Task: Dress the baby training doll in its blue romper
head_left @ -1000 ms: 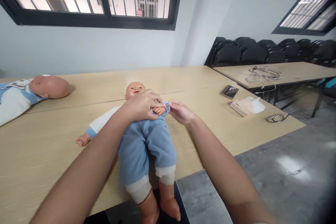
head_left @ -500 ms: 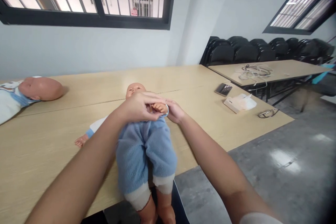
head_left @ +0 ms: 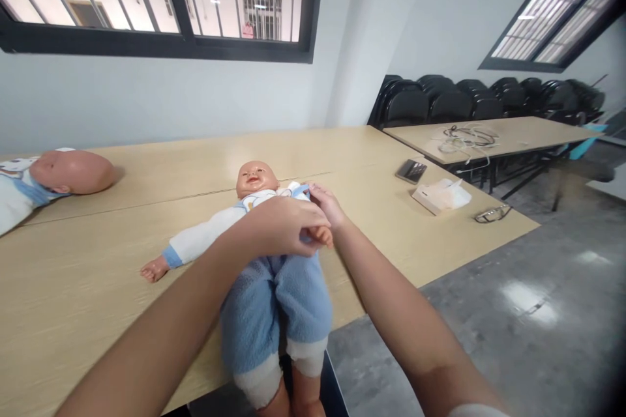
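Observation:
A baby doll [head_left: 274, 280] lies on its back along the table's near edge, wearing a white top and fuzzy blue trousers, its legs reaching past the edge. My left hand [head_left: 288, 225] is closed around the doll's arm on the right side; the bare doll hand [head_left: 321, 235] pokes out beyond my fingers. Beside it, my right hand [head_left: 330, 204] pinches the white sleeve's blue cuff [head_left: 300, 189], which appears apart from that doll hand. The doll's other arm [head_left: 205, 234] stretches out to the left, sleeved to the wrist.
A second doll [head_left: 73, 171] lies at the far left of the table [head_left: 381, 234]. On the right are a phone [head_left: 411, 171], a tissue pack [head_left: 441, 196] and glasses [head_left: 491, 214]. Cables [head_left: 469, 138] lie on another table, with stacked black chairs [head_left: 405, 104] behind.
My left hand has moved down and right with the doll's arm. The blue cuff, earlier around the doll's wrist, is now up in my right fingers. The doll's face and chest have come into view.

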Motion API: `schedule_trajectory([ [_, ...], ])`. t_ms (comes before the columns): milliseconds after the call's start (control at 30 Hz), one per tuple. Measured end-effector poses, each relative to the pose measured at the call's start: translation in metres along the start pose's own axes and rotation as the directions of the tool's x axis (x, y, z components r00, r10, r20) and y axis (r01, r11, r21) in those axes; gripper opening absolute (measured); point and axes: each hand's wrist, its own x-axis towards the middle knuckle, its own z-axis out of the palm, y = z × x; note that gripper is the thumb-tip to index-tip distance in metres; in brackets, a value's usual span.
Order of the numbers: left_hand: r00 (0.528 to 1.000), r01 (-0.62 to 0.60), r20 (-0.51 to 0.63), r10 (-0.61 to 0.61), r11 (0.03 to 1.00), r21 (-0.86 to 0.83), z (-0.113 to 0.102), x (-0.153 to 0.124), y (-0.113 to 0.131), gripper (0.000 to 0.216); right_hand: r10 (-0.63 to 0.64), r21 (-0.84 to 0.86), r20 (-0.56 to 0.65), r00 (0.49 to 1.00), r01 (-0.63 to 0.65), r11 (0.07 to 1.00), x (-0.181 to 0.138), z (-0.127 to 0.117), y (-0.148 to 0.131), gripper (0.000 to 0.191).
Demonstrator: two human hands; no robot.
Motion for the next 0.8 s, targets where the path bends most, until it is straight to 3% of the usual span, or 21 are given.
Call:
schedule_trajectory([
  [133, 0.998, 0.060, 0.026, -0.063, 0.991, 0.119, 0.007, 0.001, 0.009, 0.009, -0.064, -0.078, 0.045, 0.997, 0.067, 0.995, -0.008, -0.001, -0.012, 0.033],
  [500, 0.996, -0.079, -0.028, 0.082, 0.993, 0.090, 0.016, 0.002, 0.008, 0.007, -0.009, -0.265, 0.046, 0.999, 0.021, 0.964, -0.008, -0.009, -0.016, 0.041],
  [700, 0.990, 0.138, -0.029, -0.135, 0.966, 0.219, 0.035, 0.004, 0.006, 0.025, -0.041, -0.303, 0.044, 0.998, 0.052, 0.952, -0.010, -0.006, -0.012, 0.041],
  [800, 0.987, 0.161, -0.012, -0.162, 0.968, 0.194, 0.039, 0.005, 0.003, 0.014, -0.054, -0.322, -0.011, 0.999, 0.047, 0.946, -0.010, -0.005, -0.012, 0.043],
])
